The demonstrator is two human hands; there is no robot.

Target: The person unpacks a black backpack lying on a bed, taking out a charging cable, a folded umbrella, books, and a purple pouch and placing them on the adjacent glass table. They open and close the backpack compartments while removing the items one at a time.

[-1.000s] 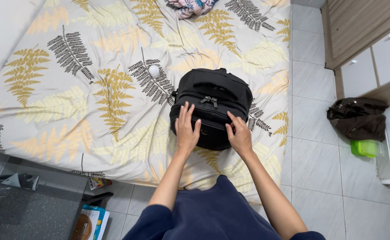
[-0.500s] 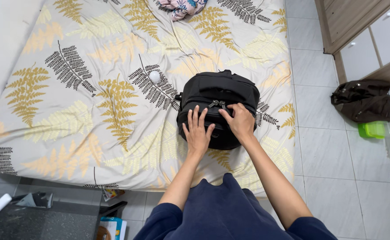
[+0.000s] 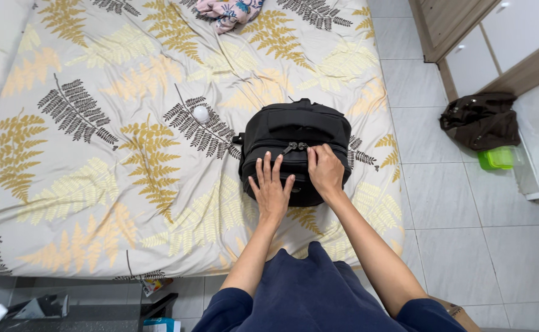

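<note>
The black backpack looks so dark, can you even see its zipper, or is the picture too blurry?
Head view: sharp and evenly lit, no glare. The black backpack is dark, yet its silver zipper pulls show clearly beside the right hand; the left hand casts only a soft shadow.

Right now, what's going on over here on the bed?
A person in a dark blue top leans over a bed with a fern-print cover and handles a black backpack that lies on it. The left hand lies flat on the front of the pack, and the right hand has its fingers at the zipper pulls. A small white ball lies on the cover nearby.
</note>
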